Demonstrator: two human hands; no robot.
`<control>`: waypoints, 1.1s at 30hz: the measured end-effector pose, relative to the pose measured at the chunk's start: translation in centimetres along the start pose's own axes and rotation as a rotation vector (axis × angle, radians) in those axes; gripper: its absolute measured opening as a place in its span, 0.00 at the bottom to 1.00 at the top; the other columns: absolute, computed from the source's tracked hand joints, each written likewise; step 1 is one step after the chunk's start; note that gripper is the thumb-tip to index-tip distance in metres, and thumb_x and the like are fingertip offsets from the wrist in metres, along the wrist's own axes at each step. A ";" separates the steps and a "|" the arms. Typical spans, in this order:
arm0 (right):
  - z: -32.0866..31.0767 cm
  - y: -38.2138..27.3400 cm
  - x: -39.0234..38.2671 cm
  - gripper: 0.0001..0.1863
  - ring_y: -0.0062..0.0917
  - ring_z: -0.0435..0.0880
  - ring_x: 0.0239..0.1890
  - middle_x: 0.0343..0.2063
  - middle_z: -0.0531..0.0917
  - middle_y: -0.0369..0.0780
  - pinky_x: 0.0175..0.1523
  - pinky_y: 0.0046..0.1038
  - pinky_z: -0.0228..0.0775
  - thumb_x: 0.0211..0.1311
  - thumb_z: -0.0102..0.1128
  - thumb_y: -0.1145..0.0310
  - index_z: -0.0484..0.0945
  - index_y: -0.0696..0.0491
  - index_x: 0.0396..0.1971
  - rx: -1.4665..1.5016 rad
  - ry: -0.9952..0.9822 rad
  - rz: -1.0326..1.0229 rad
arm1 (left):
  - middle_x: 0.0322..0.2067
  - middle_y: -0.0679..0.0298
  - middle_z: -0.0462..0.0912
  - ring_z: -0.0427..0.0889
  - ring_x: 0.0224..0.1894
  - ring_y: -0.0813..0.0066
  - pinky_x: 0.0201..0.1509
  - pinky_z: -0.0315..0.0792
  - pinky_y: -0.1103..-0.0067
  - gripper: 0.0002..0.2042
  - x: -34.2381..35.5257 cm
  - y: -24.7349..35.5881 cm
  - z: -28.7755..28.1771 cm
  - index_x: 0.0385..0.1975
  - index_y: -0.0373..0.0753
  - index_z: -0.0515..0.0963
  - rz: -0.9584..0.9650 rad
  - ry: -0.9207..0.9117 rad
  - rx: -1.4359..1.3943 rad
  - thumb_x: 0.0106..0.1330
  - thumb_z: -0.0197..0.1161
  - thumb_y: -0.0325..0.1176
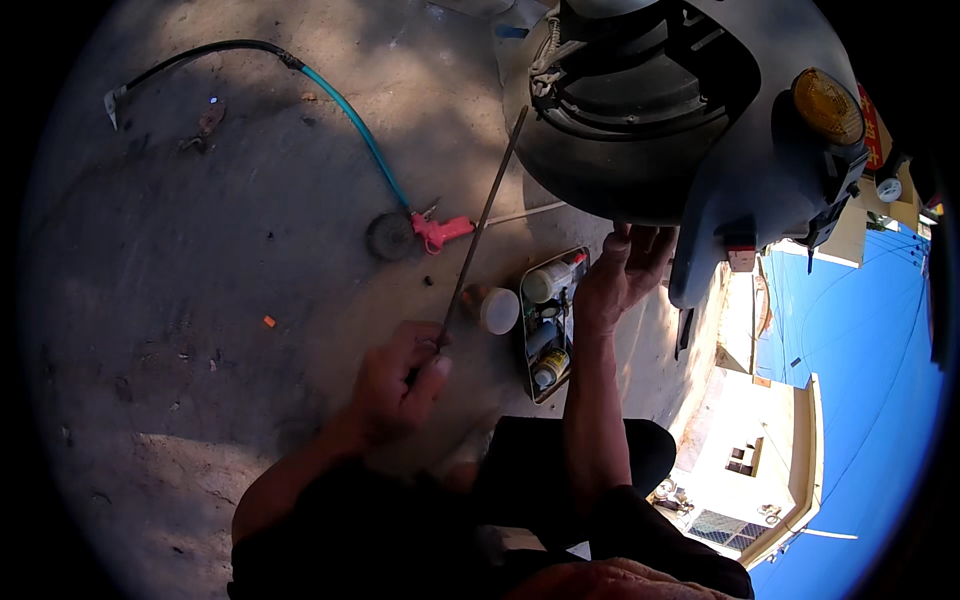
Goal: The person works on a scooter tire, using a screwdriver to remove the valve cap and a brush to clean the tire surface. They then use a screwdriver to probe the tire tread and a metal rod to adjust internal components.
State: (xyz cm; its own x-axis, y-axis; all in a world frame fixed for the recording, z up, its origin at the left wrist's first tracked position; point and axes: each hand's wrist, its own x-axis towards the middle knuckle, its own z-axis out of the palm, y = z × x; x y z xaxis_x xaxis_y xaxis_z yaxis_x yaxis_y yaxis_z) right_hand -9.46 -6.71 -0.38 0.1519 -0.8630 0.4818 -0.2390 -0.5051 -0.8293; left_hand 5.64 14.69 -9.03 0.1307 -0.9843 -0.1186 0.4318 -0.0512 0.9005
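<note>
Rod (pixel 482 226) (thin, dk) in L fingers (pixel 428 378); R fingers (pixel 652 247) at curved shell (pixel 600 165).

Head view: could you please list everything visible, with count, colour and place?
Thin metal rod: one, dark, centre.
Curved plastic vehicle body: one, dark grey, upper right.
Oval lamp: one, amber, on the body.
Flexible hose: one, black and teal, upper left.
Pistol-shaped tool: one, pinkish red, at the hose's end.
Shallow tray: one, pale rim, right of centre.
Bottles: at least two, whitish and yellowish, in the tray.
Round jar: one, pale lid, left of the tray.
Small scrap: one, orange, left.
Building: one, cream, lower right.
Sky: one, blue, right.
Left hand: one, bare, holding the rod.
Right hand: one, bare, at the body's underside.
</note>
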 end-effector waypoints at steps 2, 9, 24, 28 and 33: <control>0.6 2.0 0.9 0.33 0.29 0.77 0.63 0.60 0.80 0.39 0.70 0.32 0.64 0.60 0.78 0.67 0.75 0.57 0.64 -0.063 -0.166 0.021 | 0.18 0.63 0.81 0.79 0.21 0.78 0.27 0.70 0.77 0.12 0.1 -0.5 0.1 0.52 0.32 0.73 0.020 0.037 -0.046 0.72 0.58 0.29; 1.4 3.1 3.2 0.25 0.26 0.79 0.56 0.54 0.83 0.39 0.66 0.31 0.65 0.59 0.78 0.70 0.80 0.59 0.55 -0.146 -0.343 0.132 | 0.17 0.68 0.76 0.72 0.20 0.82 0.27 0.66 0.80 0.12 0.0 -0.5 -1.0 0.53 0.32 0.71 -0.017 0.119 -0.080 0.74 0.56 0.30; -2.6 4.3 1.3 0.22 0.24 0.74 0.58 0.57 0.78 0.40 0.64 0.28 0.66 0.73 0.61 0.68 0.73 0.58 0.63 -0.035 -0.269 0.148 | 0.16 0.70 0.71 0.68 0.20 0.84 0.26 0.62 0.80 0.12 0.5 0.5 -2.1 0.54 0.31 0.71 0.029 0.188 -0.058 0.76 0.55 0.28; -2.2 3.8 1.4 0.22 0.23 0.75 0.59 0.57 0.79 0.42 0.65 0.28 0.66 0.74 0.58 0.70 0.74 0.59 0.64 -0.186 -0.228 0.061 | 0.16 0.69 0.70 0.67 0.19 0.84 0.25 0.61 0.79 0.12 0.0 0.2 -2.3 0.54 0.31 0.72 0.055 0.213 -0.048 0.75 0.55 0.27; -2.4 3.3 2.6 0.29 0.28 0.74 0.63 0.64 0.75 0.42 0.72 0.42 0.63 0.83 0.48 0.51 0.66 0.58 0.70 -0.327 -0.166 -0.261 | 0.20 0.68 0.72 0.68 0.22 0.84 0.27 0.64 0.80 0.13 0.2 -0.1 -3.2 0.56 0.32 0.74 0.028 0.255 0.055 0.77 0.54 0.28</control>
State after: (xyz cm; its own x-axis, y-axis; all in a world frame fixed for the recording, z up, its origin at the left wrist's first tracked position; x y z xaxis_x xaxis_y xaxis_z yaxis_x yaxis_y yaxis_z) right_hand -12.14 -10.60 -1.17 0.3925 -0.7064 0.5891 -0.4591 -0.7054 -0.5400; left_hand 8.45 15.03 -10.44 0.3657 -0.9114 -0.1889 0.3764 -0.0408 0.9256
